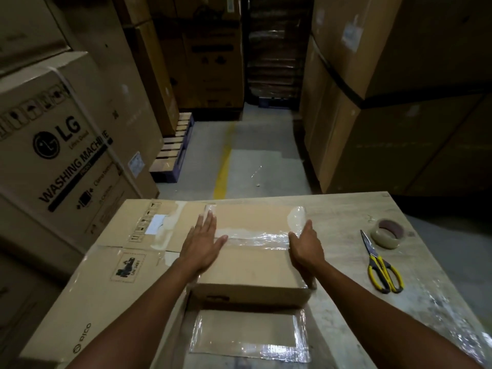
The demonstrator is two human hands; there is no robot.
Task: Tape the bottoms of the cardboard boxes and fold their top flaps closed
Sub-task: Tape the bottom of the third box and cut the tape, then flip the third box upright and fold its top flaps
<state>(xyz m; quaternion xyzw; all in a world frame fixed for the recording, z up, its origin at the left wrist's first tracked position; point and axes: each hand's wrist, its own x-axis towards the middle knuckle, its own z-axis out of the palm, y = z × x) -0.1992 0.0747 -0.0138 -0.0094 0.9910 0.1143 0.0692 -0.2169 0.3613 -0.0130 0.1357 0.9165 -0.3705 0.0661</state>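
**Smoothing the seam tape on the small box**

Our forearms reach forward over a flat, tape-covered cardboard sheet [247, 332] to the small box [253, 270]. The box sits on the table [346, 217], hard against a large flattened carton [106, 275].

Our left hand [203, 246] lies flat on the box top, fingers straight and slightly spread. Our right hand [306, 249] lies along the right edge, fingers straight, gripping nothing.

Between them a glossy, wrinkled tape strip [255, 237] runs across the seam. We judge this the pressing-down step on a bottom. Next, we would turn the box over and fold its top flaps, keeping the corners square.

The cardboard looks light and stiff.

A tape roll [387, 234] and yellow-handled scissors [380, 265] lie to the right, apart from the box.
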